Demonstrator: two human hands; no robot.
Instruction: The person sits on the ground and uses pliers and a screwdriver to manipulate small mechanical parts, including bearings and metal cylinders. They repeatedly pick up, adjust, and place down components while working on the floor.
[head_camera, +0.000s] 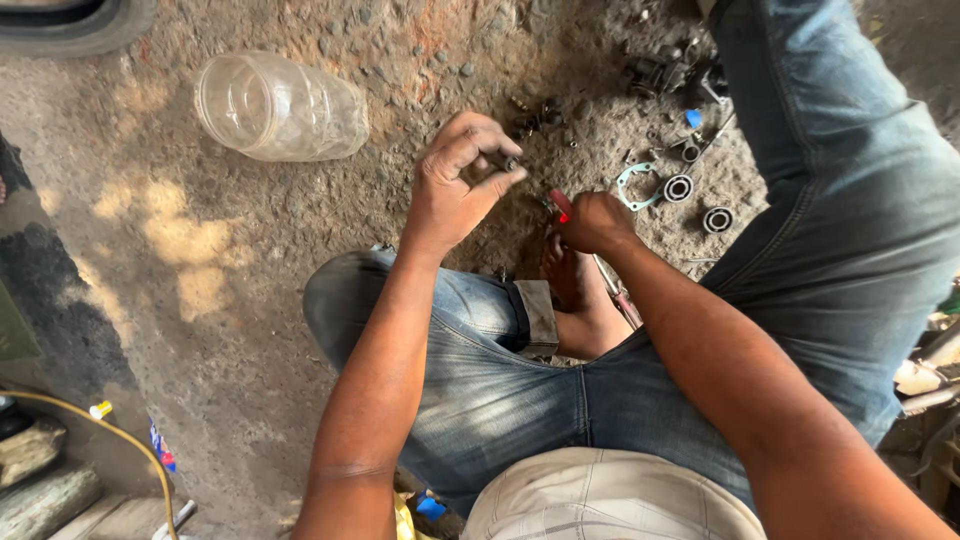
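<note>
The person sits on dusty ground (250, 260) with jeans-clad legs folded, one bare foot (575, 295) tucked under the right forearm. The left hand (455, 185) is raised just above the dirt, thumb and forefinger pinched shut on a small dark part (511, 163) — too small to tell what kind. The right hand (595, 222) is closed in a fist around a red-handled tool (561, 204); only the red end shows above the knuckles, and a thin shaft (615, 290) runs back beside the foot.

Just right of that fist lie a pale green ring-shaped gasket (634, 187) and two round metal bearings (679, 188) — one near the gasket, the other a little farther right. More dark metal parts (665, 70) are scattered beyond them. Well apart to the left, a clear plastic jar (280, 107) lies on its side. A yellow hose (120, 430) curves across the lower left corner.
</note>
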